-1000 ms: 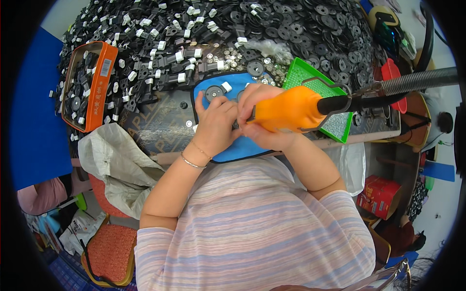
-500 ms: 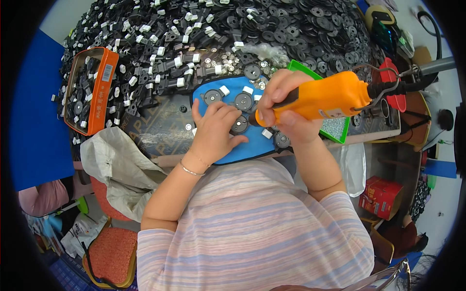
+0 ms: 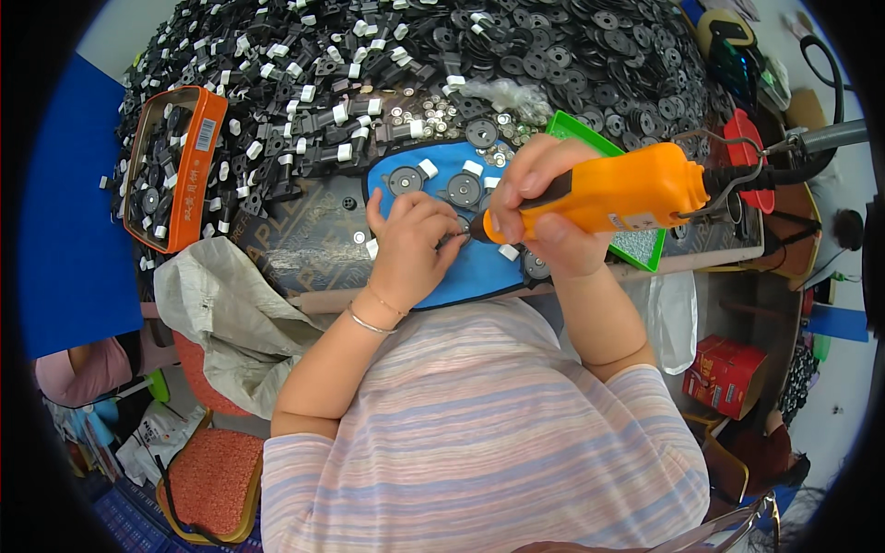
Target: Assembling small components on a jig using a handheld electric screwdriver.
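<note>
My right hand (image 3: 544, 207) is wrapped round an orange electric screwdriver (image 3: 641, 189), whose tip points left and down at a part by my left fingertips. My left hand (image 3: 410, 249) rests on the blue mat (image 3: 479, 272), thumb and fingers closed on a black round disc that is mostly hidden beneath them. Beyond my hands on the mat lie a black disc with a white tab (image 3: 404, 181) and a second black disc (image 3: 463, 190). Another disc (image 3: 535, 265) sits at the mat's right edge, partly under my right hand.
Heaps of black white-tipped parts (image 3: 304, 92) and black discs (image 3: 599, 55) cover the far table. Small metal pieces (image 3: 433, 115) lie before them. An orange tin (image 3: 198, 175) stands left; a green tray (image 3: 656, 249) of tiny pieces is right. A cable (image 3: 811, 152) trails from the screwdriver.
My left thumb has drawn in toward the fingers, covering more of the disc. The screwdriver has shifted very slightly, its tip now close to my left fingertips.
</note>
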Tool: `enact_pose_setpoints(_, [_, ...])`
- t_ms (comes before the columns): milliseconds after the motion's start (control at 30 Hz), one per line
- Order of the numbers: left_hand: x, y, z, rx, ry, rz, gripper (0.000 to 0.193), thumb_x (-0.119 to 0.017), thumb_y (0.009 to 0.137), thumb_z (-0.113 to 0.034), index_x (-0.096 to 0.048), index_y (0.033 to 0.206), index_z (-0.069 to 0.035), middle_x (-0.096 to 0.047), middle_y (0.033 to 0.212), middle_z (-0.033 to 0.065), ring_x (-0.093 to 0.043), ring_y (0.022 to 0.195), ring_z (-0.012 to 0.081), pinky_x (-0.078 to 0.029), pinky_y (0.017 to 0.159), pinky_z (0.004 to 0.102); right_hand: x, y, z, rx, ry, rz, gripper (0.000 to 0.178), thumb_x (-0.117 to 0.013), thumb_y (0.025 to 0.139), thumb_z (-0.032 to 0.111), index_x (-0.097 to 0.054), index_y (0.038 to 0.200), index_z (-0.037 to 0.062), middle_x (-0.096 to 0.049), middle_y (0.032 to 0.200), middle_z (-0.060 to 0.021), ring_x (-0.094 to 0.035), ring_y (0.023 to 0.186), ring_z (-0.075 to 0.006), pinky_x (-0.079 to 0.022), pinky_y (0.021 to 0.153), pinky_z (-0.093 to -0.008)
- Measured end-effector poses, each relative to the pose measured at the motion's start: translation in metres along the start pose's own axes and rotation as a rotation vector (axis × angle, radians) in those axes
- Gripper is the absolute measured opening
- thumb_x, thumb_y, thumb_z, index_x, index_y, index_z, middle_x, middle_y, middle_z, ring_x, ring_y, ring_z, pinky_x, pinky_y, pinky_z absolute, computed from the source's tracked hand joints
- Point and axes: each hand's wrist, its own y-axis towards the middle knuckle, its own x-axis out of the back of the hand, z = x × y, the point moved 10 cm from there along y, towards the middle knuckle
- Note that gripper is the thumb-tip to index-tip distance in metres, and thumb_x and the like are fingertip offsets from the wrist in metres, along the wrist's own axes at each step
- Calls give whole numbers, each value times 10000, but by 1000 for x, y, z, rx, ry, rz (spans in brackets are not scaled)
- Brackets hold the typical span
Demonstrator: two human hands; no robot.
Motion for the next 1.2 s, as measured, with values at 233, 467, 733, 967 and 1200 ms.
enact_pose_setpoints(233, [2,-4,-10,-94,152,-70,175,-717,633,-144,-597,756,-114,-575,885,-36,-508,944,180,-159,978,558,-3,-3,-10,-74,-42,-38,222,-644,688,35,-531,876,5,-546,823,-98,-524,743,-171,-440,628,-244])
enact_pose_setpoints(467, [30,7,19,16,26,-74,446,-743,607,-198,-542,993,-100,-547,985,55,-493,973,250,-221,985,462,-4,11,-17,-18,12,-52,228,-632,688,8,-526,890,-4,-539,834,-113,-531,700,-150,-440,597,-238])
enact_pose_setpoints(733, [23,26,69,76,-126,140,484,-671,654,16,-541,1117,-34,-531,1168,130,-480,1091,317,-412,921,359,-21,36,-45,38,-105,6,203,-593,750,13,-486,919,-17,-496,857,-138,-539,599,-160,-466,531,-253])
enact_pose_setpoints(967, [13,37,71,142,-164,321,350,-647,640,46,-606,979,-30,-603,1029,139,-542,990,319,-435,877,359,-26,39,-73,-83,-91,-28,198,-589,729,-36,-489,898,-9,-500,859,-123,-529,588,-122,-457,514,-223])
enact_pose_setpoints(1200, [8,37,75,60,-184,292,281,-640,640,33,-603,914,-19,-601,948,149,-556,914,339,-459,793,378,-37,43,-72,65,-352,113,200,-627,700,13,-506,859,28,-535,782,-71,-520,717,-165,-432,633,-270])
